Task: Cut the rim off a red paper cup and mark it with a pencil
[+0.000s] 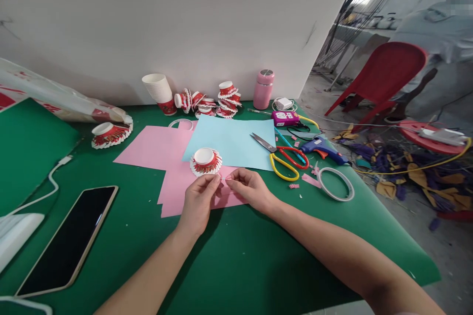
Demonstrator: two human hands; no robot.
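Left hand (197,200) and right hand (253,190): both grips pinched on small pink paper piece (223,177). Fringed paper cup (205,158) just beyond.

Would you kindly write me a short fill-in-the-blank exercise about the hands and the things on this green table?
1. The left hand and right hand hold a small piece that is mostly ____ in colour.
2. The scissors have one red handle loop and one ____ loop.
3. The glue gun has a ____ body and an orange trigger.
4. The phone lies nearer to the ____ hand.

Missing words: pink; yellow; blue; left.
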